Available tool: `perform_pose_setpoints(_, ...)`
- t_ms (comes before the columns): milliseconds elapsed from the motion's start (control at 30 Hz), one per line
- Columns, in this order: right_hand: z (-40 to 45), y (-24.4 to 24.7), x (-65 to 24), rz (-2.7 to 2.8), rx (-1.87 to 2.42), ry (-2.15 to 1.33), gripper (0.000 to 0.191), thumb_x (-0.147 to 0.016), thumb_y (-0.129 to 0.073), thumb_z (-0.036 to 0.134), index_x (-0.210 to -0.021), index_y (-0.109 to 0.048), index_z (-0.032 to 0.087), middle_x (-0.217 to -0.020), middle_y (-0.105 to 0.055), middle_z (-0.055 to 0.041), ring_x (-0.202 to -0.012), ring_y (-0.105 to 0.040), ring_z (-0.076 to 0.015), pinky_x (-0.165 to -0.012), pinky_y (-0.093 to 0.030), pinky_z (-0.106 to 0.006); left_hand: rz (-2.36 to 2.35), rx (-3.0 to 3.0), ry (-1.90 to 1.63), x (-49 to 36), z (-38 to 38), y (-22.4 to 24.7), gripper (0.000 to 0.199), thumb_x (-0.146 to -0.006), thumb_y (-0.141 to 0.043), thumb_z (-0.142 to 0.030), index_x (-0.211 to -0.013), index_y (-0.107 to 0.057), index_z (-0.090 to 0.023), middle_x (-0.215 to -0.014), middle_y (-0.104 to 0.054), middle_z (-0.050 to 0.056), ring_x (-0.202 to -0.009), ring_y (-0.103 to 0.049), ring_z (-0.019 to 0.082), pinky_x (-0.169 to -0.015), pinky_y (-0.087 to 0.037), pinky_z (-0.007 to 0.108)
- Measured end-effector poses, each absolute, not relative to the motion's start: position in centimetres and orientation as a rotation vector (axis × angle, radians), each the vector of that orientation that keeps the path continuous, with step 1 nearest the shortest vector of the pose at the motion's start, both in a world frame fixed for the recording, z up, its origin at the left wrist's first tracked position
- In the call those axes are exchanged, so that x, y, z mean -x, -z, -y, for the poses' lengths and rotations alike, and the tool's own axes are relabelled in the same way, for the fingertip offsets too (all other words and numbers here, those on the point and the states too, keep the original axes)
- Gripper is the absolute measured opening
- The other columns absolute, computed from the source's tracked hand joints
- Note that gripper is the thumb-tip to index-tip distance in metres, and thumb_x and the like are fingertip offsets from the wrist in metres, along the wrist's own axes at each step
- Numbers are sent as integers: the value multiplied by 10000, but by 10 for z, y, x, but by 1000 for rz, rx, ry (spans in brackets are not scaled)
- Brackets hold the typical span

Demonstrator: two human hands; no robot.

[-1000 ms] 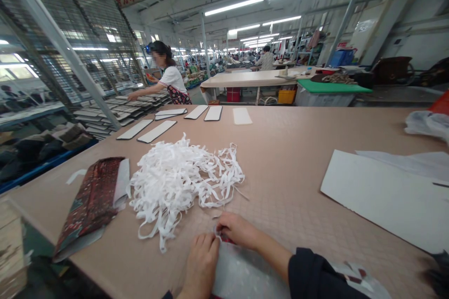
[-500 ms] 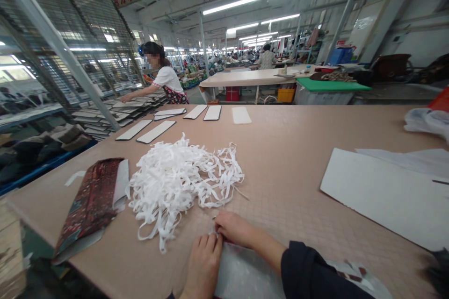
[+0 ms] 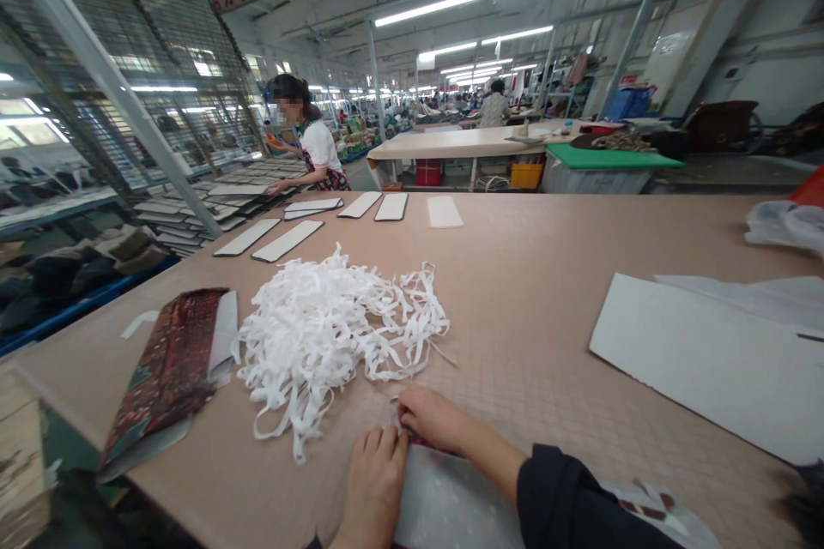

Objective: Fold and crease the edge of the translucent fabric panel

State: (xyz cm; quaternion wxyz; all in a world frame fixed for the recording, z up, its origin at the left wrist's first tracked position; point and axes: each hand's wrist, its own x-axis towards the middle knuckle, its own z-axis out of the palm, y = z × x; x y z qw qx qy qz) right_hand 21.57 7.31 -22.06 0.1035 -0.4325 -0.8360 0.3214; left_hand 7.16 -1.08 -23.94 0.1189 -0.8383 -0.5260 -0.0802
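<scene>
A grey-backed fabric piece (image 3: pixel 458 499) lies at the near edge of the table, with a strip of dark red showing along its upper edge. My left hand (image 3: pixel 378 470) grips its left edge, fingers curled together near the corner. At that same corner, my right hand (image 3: pixel 426 419) pinches the material, its fingertips bent inward and partly hidden. The two hands nearly touch. Just beyond them is a tangled heap of white ribbon strips (image 3: pixel 322 326). A folded dark red patterned fabric piece (image 3: pixel 168 364) with a grey backing rests to the left.
Several pale panels with dark edges (image 3: pixel 287 241) lie at the table's far left. A large white board (image 3: pixel 708 360) is on the right, near crumpled white plastic (image 3: pixel 782 225). A co-worker (image 3: pixel 317 146) stands by stacked panels (image 3: pixel 238 189) beyond a metal post.
My hands stay at the corner, with a little more red showing beside the right fingers. The co-worker has drawn an outstretched arm back from the stacked panels.
</scene>
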Motion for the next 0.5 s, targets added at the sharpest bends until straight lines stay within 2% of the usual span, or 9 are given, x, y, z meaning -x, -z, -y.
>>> perform_pose_setpoints(367, -70, 215, -213, 2437, 1346, -910, 147, -695, -497, 126, -806, -587, 159, -871, -618, -51, -788, -549, -166, -660, -385, -231, 1495, 2432, 290, -73, 10, 238, 373, -722, -490, -21, -1039, -581, -196, -916, -609, 29, -794, -528, 191, -751, -429, 348)
perform_pose_setpoints(500, -69, 217, -210, 2413, 1388, -885, 169, -722, -461, 105, -825, -584, 156, -868, -621, -58, -786, -553, -173, -662, -387, -243, 1459, 2399, 336, -72, 9, 243, 358, -746, -452, -34, -1032, -583, -205, -1018, -604, 41, -854, -531, 186, -801, -414, 352)
